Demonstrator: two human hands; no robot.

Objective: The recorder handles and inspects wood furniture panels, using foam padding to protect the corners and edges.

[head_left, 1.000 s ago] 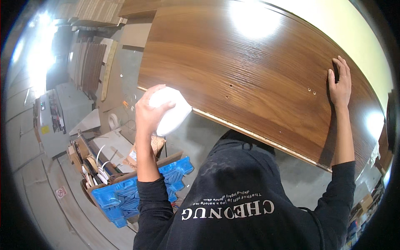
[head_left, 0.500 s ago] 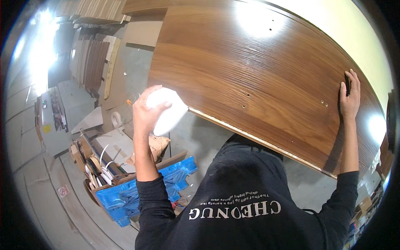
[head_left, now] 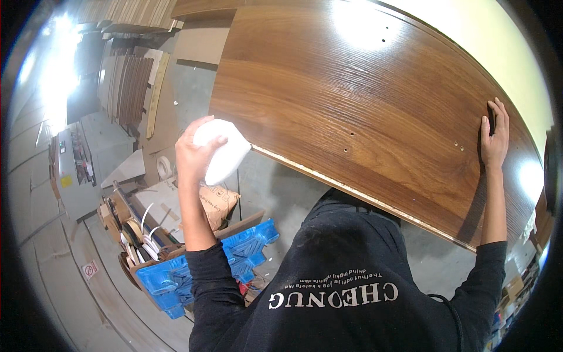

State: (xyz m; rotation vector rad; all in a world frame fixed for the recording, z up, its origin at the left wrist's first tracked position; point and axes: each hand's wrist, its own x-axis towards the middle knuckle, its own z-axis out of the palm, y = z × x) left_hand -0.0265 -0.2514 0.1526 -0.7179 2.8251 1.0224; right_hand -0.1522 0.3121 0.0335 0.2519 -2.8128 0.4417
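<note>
Stacked wooden boards (head_left: 126, 88) stood farthest to the left of the large brown wood-grain panel (head_left: 363, 111), near a bright glare on the floor. Below the panel's left corner and further left, an open cardboard box (head_left: 132, 234) held rolls and strips, and a blue plastic pallet (head_left: 199, 264) lay just right of it, with a crumpled brown paper bag (head_left: 216, 202) above the pallet.

The left hand (head_left: 193, 154) was raised at the panel's lower left corner, its fingers curled and pressed around a white cloth pad (head_left: 224, 150); the thumb lay across the pad's top. The pad sat right at the panel's pale lower edge, and whether it touched the wood could not be told. The panel itself stretched slanting from the upper left to the lower right, with several small drilled holes in its face and a light reflection near its top.

Below the panel's middle, the person's black sweatshirt (head_left: 340, 281) with white lettering filled the lower frame. At the panel's right end, the right hand (head_left: 494, 138) lay flat on the wood, fingers straight and close together, pointing up, the thumb a little apart.
</note>
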